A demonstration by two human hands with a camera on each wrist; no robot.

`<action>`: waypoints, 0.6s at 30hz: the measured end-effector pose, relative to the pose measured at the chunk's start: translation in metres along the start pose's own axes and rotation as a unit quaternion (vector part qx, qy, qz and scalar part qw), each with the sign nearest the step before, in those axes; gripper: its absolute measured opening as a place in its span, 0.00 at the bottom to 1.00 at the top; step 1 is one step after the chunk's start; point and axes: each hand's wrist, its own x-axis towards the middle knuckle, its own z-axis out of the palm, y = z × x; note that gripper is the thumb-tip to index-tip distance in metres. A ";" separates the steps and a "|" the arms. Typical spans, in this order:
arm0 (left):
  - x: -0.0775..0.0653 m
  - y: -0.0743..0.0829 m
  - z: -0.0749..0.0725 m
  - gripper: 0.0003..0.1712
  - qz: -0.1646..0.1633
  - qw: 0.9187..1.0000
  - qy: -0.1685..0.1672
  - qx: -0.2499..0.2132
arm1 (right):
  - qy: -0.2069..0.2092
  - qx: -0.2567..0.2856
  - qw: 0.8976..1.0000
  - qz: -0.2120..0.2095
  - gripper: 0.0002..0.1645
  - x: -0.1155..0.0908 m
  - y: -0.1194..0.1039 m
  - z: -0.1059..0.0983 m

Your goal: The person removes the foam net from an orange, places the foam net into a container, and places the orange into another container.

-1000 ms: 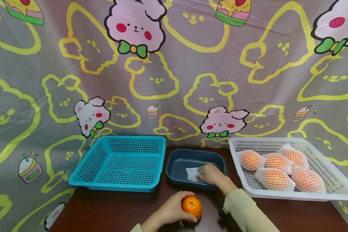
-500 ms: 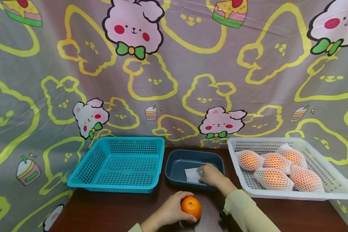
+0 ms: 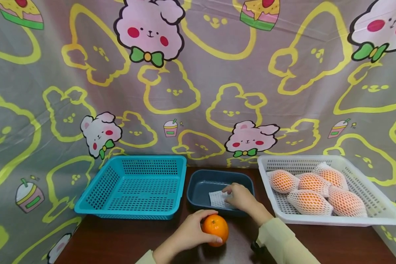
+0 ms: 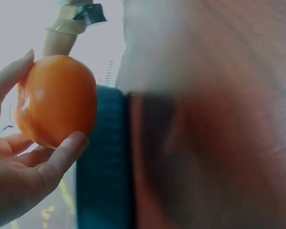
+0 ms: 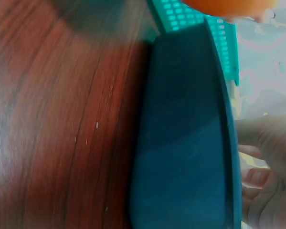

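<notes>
We see the orange (image 3: 216, 229) at the lower centre of the frame, where the left hand (image 3: 191, 231) curves its grip round it from the left; it shows no long axis and sits just below the dark tray (image 3: 200, 185). The turquoise basket (image 3: 128, 212), up and left of it, is nearer the left hand than the right hand (image 3: 240, 196), whose grip is at the white foam net (image 3: 216, 200), pinching or not we cannot tell
</notes>
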 end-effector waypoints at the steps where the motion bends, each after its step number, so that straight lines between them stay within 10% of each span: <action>1: -0.001 0.003 -0.004 0.39 0.002 1.000 0.003 -0.006 | 0.009 0.010 1.000 -0.004 0.14 -0.001 -0.002 0.000; 11: -0.014 0.023 -0.041 0.37 0.025 0.997 0.057 -0.041 | 0.024 0.130 0.990 -0.055 0.15 -0.007 -0.033 0.006; 18: -0.025 0.015 -0.064 0.35 -0.009 0.990 0.111 -0.083 | -0.011 0.270 0.962 -0.042 0.17 -0.012 -0.057 0.022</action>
